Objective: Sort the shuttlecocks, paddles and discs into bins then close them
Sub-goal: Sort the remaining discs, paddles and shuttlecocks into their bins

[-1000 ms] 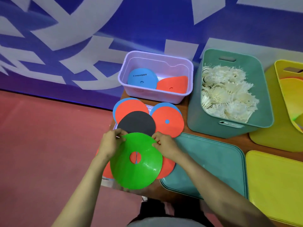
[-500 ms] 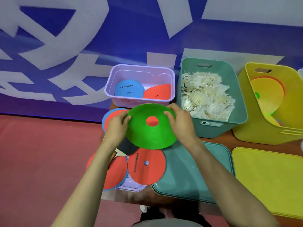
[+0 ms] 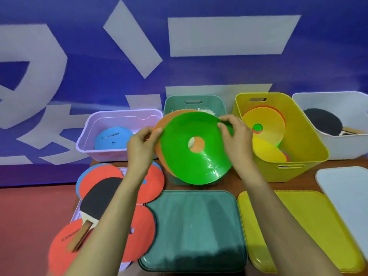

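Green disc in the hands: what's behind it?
An orange disc, showing past the green disc's left edge and through its hole. Behind both, the teal bin's rim and a tuft of white shuttlecocks; the rest of that bin's contents is covered.

Arms extended; left hand (image 3: 142,145) pinches orange disc (image 3: 165,120), right hand (image 3: 236,137) green disc (image 3: 199,166).

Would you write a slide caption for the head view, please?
Left hand and right hand hold a green disc over an orange disc before the teal bin.

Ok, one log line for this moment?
left hand: pinches orange disc | right hand: pinches green disc | discs: overlapping, held in front of green bin | next: likely yellow bin
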{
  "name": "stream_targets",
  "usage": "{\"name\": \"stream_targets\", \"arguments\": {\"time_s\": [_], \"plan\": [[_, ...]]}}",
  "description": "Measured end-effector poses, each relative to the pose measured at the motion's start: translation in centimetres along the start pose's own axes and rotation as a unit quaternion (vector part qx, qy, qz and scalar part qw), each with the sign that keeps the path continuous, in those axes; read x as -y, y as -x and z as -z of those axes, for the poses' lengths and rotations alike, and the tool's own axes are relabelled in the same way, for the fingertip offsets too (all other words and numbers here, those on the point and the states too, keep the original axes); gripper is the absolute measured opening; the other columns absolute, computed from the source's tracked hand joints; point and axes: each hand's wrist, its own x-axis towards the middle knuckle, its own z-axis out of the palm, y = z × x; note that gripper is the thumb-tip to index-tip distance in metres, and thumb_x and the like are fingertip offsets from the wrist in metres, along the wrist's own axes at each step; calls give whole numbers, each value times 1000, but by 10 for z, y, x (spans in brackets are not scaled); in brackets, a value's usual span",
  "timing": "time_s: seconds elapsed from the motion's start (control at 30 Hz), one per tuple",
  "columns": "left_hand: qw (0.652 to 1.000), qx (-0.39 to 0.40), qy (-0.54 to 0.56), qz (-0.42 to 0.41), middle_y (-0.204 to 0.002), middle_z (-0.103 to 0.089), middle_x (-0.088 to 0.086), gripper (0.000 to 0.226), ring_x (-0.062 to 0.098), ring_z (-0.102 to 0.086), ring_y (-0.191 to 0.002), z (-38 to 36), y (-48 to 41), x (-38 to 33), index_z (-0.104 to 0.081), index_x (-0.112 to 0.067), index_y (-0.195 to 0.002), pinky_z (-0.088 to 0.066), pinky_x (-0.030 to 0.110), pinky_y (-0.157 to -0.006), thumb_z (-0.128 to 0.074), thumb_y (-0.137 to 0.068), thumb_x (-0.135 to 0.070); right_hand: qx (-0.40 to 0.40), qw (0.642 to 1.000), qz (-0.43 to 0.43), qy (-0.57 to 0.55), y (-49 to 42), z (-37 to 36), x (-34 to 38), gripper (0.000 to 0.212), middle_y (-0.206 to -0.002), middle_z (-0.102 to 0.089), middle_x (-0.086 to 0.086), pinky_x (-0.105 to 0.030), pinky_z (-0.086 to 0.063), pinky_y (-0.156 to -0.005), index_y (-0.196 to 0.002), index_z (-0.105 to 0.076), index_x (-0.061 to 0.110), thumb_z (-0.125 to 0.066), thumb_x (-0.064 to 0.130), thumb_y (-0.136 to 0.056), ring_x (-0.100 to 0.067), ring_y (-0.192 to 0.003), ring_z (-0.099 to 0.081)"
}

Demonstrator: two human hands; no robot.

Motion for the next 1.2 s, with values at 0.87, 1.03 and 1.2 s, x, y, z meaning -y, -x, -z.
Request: {"name": "stream_targets", "arguments": {"time_s": [0.87,1.03,1.2], "plan": [[796,346,-495,-34,-117,-55,22,29,38,-57,-106,-333,-11,-70,-57,3,-108,-47,40,-83,-41,-85,7,9,991,-119,68,-168,131,-230,16,-103,-48,-5,-7,-32,-57,-111,-48,6,-36,7,-99,-14,-86,-43],[755,376,-537,-16,-124,-51,20,30,36,-56,-110,-352,-15,-62,-56,1,-113,-46,37,-86,-42,-87,5,96,986,-84,105,-176,109,-260,16,-104,-57,-7,-31,-45,-72,-105,-53,10,-41,5,-96,-18,-88,-51],[738,399,-544,-2,-142,-31,21,45,37,-50,-119,-360,-17,-48,-44,-4,-135,-41,38,-99,-38,-91,5,220,948,-60,221,-175,97,-275,24,-111,-63,-16,-38,-44,-75,-111,-57,9,-58,8,-87,-37,-98,-58]]}}
